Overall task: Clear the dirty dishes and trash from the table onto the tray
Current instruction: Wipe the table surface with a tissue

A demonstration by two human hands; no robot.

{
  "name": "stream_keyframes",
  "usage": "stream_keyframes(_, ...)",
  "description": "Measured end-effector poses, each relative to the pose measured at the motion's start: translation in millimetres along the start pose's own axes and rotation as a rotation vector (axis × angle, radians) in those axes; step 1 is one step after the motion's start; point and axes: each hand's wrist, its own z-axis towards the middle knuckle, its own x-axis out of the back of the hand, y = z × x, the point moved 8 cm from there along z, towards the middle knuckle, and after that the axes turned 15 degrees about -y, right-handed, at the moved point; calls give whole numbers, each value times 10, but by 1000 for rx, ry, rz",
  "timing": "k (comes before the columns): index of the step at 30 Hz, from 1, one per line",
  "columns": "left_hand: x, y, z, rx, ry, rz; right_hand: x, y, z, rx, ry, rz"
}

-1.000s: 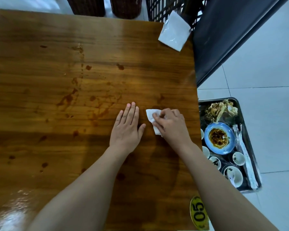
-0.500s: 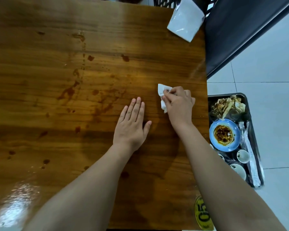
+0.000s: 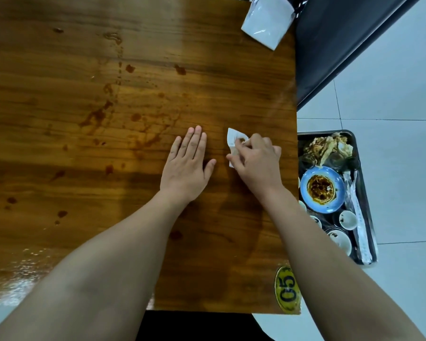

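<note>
Head view: stained wooden table on pale tile floor, loaded tray low beside its right edge. Left hand lies flat, fingers straight; right hand curls its fingers round a napkin pressed on the table.

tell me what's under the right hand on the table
A white tissue, brown-stained, is held by the right hand against the wooden table. Only its far-left corner shows past the hand; the rest of it, and any stain on the wood beneath, is covered.

A yellow oval tag on the table's near corner reads "05".
</note>
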Motion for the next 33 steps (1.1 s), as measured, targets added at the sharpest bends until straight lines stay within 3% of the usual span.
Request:
stream_keyframes(10, 17, -7, 1, -1, 5, -21, 35, 138, 12, -34, 71, 178)
stream_keyframes(23, 4, -24, 37, -15, 14, -22, 246, 252, 742, -139, 77, 177)
stream_keyframes(33, -6, -22, 27, 15, 6, 6, 108, 240, 141, -27, -75, 126)
